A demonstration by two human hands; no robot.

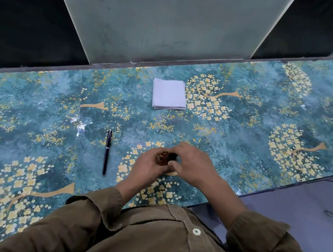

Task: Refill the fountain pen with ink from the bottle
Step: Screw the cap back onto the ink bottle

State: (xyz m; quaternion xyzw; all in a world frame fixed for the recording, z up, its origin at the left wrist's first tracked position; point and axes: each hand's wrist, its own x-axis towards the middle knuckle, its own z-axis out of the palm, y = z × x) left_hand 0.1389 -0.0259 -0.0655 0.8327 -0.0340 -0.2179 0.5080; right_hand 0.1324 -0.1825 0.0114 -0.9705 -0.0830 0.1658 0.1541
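Observation:
A small dark ink bottle (163,160) stands on the table in front of me, mostly hidden between my hands. My left hand (148,167) wraps around the bottle's body. My right hand (193,165) has its fingers closed on the black cap (172,157) at the top. Whether the cap is loose or tight cannot be told. The dark blue fountain pen (107,152), capped, with silver trim, lies lengthwise on the table to the left of my left hand, untouched.
A folded white tissue (169,95) lies farther back, beyond the bottle. The table (31,127) has a teal cover with yellow flower trees; its right edge (282,186) drops off near my right arm. A grey partition (156,16) stands behind.

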